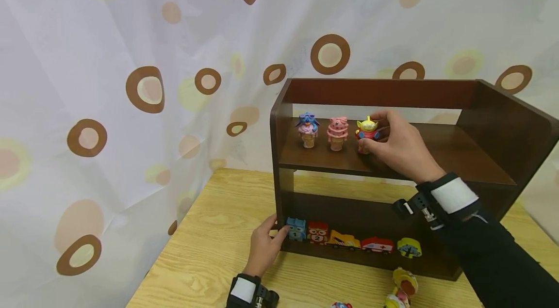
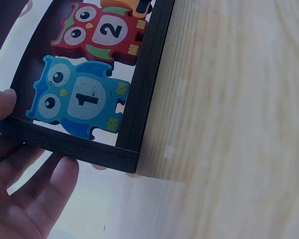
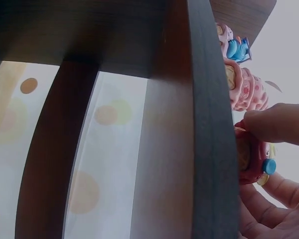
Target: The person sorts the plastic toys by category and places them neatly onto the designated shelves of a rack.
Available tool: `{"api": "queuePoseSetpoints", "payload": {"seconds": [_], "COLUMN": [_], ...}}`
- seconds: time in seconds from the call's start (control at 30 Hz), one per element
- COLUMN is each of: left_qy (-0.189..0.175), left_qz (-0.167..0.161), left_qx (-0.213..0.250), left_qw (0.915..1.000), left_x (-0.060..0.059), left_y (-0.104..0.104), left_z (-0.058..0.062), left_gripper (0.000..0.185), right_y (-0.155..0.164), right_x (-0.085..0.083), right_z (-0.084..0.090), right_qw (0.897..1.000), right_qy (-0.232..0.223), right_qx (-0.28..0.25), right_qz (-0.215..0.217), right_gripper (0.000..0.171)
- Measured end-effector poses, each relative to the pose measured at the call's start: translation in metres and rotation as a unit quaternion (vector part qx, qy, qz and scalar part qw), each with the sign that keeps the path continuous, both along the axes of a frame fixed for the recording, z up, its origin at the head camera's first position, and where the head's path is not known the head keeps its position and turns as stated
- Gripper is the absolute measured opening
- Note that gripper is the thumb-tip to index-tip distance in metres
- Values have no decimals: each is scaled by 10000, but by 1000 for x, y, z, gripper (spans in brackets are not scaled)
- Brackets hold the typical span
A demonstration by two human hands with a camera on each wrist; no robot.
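Right hand reaches onto the upper shelf, fingers curled round the green alien figure; left hand, fingers relaxed, rests against the shelf's lower corner beside the blue owl

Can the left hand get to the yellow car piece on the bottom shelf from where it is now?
Probably yes: the left hand rests at the shelf's open front corner, and the yellow car piece sits two pieces along, nothing blocking.

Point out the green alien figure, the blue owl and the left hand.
green alien figure (image 1: 367, 127): head view, on its head.
blue owl (image 2: 79, 99): left wrist view, on its white belly with the 1.
left hand (image 1: 263, 245): head view, on its back.
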State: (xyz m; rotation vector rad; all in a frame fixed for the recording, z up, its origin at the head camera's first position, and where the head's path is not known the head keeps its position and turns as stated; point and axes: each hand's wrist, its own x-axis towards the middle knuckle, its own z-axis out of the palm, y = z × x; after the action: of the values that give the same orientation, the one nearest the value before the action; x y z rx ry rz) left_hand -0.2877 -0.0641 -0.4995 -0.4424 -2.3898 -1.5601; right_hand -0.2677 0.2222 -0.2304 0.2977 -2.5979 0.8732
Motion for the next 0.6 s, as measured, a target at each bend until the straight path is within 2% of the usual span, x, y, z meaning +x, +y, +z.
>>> {"api": "queuePoseSetpoints", "payload": {"seconds": [0.4, 0.6], "left_qy": [68, 67], "left_qz": [19, 29], "left_qx": [-27, -56], "left_qw": [10000, 10000], "left_x": [-1, 1], "left_y": [-1, 0], "left_z": [0, 1], "left_gripper": [38, 38], "right_y": [0, -1], "right_x": [2, 4], "right_z": [-4, -3], "right_qw": [10000, 10000], "right_qy": [25, 35], "right_qx": [-5, -16], "right_qz": [-40, -80], "right_gripper": [61, 68]}}
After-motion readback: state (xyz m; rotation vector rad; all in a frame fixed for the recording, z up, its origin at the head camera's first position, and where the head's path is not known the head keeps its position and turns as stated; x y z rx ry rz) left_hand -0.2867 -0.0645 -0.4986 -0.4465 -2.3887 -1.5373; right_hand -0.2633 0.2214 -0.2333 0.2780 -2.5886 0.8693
